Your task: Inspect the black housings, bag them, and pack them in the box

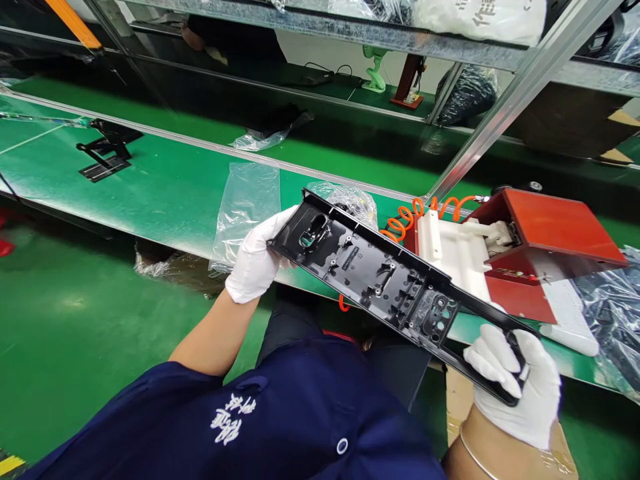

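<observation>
Gloved fingers point(493, 363): left hand point(254, 260) is curling around a black plastic panel's point(367, 267) wide end; right hand point(530, 380) is wrapping tightly about its narrow frame.
Green workbench point(170, 203): is stretching across behind the panel.
Red fixture point(565, 227): is sitting on the workbench's right part.
Panel: is slanting above the workbench's front edge, ribbed side showing.
Clear bag point(247, 193): is lying along that workbench edge.
Orange coiled hose point(395, 228): is looping near the workbench's rear.

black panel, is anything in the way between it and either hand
Only the white gloves; nothing else visible stands between. The left hand holds the wide end of the black panel, and the right hand grips the narrow end.
</observation>
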`<state>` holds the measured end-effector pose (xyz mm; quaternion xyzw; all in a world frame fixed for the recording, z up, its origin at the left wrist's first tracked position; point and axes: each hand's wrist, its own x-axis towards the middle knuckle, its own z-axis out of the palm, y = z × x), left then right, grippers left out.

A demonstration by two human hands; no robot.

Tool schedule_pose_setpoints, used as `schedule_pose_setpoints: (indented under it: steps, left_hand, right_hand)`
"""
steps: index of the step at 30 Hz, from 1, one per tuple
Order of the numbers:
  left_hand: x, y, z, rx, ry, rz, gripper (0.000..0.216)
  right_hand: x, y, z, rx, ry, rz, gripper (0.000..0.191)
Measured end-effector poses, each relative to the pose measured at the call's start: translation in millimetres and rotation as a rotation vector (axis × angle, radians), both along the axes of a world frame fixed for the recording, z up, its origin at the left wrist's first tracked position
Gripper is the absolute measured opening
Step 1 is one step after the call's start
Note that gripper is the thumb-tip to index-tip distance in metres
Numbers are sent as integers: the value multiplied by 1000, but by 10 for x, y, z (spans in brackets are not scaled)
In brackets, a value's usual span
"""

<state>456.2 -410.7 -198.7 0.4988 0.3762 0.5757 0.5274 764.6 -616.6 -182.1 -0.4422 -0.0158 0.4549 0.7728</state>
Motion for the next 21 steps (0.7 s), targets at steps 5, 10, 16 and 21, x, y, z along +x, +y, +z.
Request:
schedule_pose_setpoints:
  steps: [5,10,16,21]
  left_hand:
    - [9,43,72,-113,-135,70,36]
    - [-56,93,119,-166,-262,146,37]
    - [-102,35,259,-163,-239,114,54]
    - [-111,1,330,-162,-228,126,63]
  right_hand:
    - [-131,-11,19,-6,-156,38,61]
    - [-264,9,53,32,-207,118,65]
    - [-269,74,114,80,-187,178,76]
    - [-253,158,140,93,-165,223,85]
